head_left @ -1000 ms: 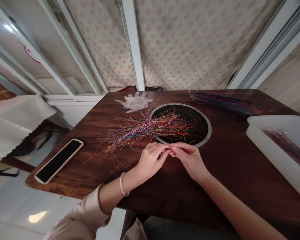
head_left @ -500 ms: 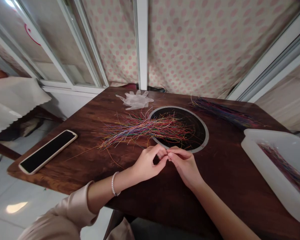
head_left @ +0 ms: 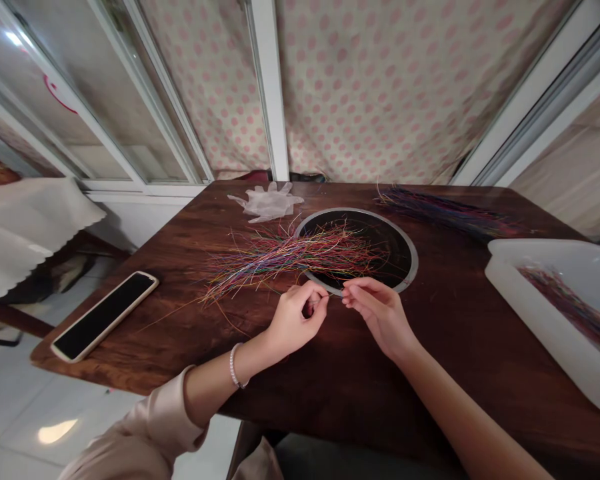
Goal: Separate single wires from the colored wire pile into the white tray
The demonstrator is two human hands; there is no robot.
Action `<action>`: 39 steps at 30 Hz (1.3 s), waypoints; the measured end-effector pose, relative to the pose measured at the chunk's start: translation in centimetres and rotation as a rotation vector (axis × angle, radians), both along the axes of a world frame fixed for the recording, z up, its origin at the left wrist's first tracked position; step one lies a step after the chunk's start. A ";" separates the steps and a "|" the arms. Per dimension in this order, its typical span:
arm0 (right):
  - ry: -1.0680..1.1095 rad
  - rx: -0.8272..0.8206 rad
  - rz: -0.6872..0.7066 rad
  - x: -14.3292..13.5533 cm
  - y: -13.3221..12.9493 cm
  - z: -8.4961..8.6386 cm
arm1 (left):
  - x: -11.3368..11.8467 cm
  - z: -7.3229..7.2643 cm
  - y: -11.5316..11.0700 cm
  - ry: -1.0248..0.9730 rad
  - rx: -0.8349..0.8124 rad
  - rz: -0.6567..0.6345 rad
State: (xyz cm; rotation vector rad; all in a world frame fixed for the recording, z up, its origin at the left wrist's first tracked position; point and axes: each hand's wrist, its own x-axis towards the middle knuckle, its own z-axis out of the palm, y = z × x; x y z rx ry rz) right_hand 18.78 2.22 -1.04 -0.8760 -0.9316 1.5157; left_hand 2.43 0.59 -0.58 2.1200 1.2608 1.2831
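Note:
A loose bundle of thin multicoloured wires [head_left: 280,257] lies across the table and partly over a round black inset with a grey rim [head_left: 413,257]. Just in front of it, my left hand [head_left: 300,317], with a beaded bracelet [head_left: 234,367] on the wrist, is closed in a pinch. My right hand [head_left: 377,310] is also pinched, a small gap to the right of the left fingertips. Something very thin seems to span the gap between them; it is too small to make out.
A phone [head_left: 105,317] lies at the left edge of the wooden table [head_left: 180,360]. Clear plastic gloves [head_left: 267,202] rest at the back. Darker wires [head_left: 440,210] lie back right, and a white tub [head_left: 535,320] at the right holds more wires [head_left: 570,307].
My hands have moved apart from touching, leaving a small gap between the fingertips. The camera view has shifted slightly.

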 end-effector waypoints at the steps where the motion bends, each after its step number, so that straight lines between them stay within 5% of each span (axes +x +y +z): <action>1: -0.017 0.013 0.006 0.0 0.0 -0.1 | 0.0 0.0 0.0 0.020 0.015 0.009; 8: -0.156 0.078 0.043 -0.3 -0.1 0.0 | -0.2 0.1 0.1 0.081 0.089 0.029; 21: 0.090 -0.129 0.041 -0.6 -0.2 0.0 | -0.1 -0.1 0.1 0.081 0.098 0.038; 29: 0.189 -0.163 0.082 -0.5 -0.1 -0.1 | -0.4 -0.3 0.4 0.157 0.284 -0.054; 39: 0.169 -0.114 0.115 -0.4 -0.2 -0.2 | -0.3 -0.2 0.1 0.136 0.257 0.013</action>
